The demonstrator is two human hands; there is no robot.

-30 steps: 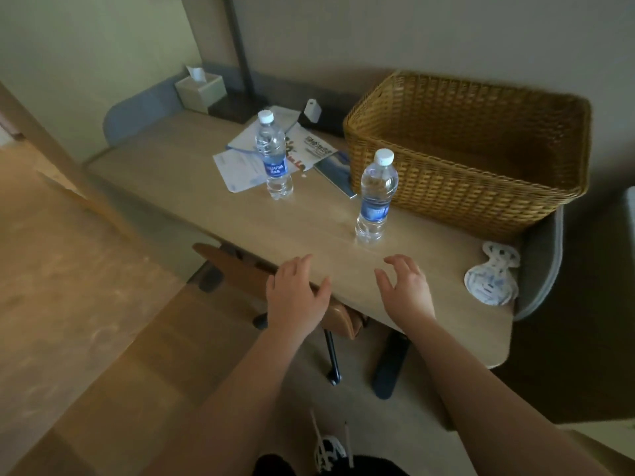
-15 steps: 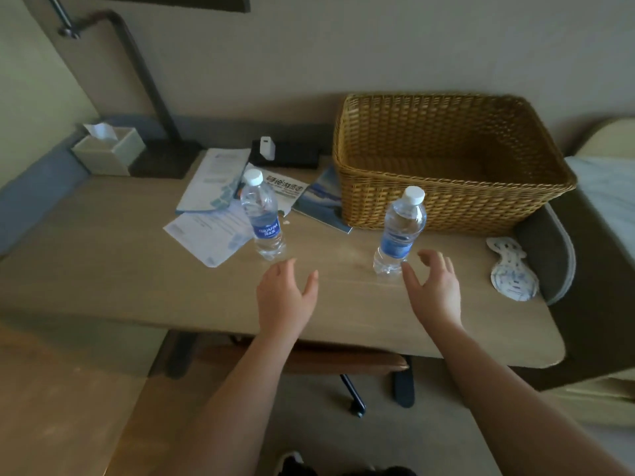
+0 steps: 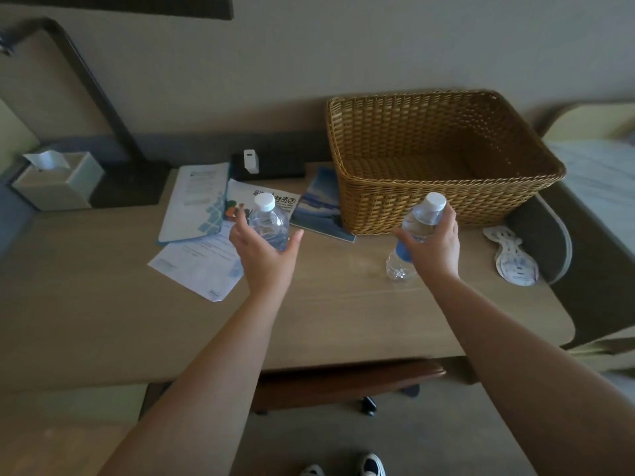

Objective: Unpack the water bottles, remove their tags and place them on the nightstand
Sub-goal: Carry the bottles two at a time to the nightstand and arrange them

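Both hands have advanced from hovering short of the bottles to reaching them. Seen from the head camera, the right hand (image 3: 433, 245) has its fingers and thumb curled round the upper body of the right clear plastic water bottle with a white cap (image 3: 417, 231), which leans toward the woven wicker basket (image 3: 443, 197) while its base appears to sit on the pale wooden counter (image 3: 343, 304). The left hand (image 3: 264, 250) is spread, thumb out to one side and fingers on the other, cupped about the left clear plastic water bottle with a white cap and blue label (image 3: 269, 223); whether it already presses on the plastic cannot be told. That bottle stands upright beside the scattered white papers and leaflets (image 3: 199, 255).

Both bottles are out of the basket, which looks empty, so unpacking seems done. No tags can be made out on either bottle. The likely step in hand is lifting both together to carry them off. The nightstand is not identifiable here. A flat white-and-blue packet (image 3: 512, 259) lies at the counter's right end.
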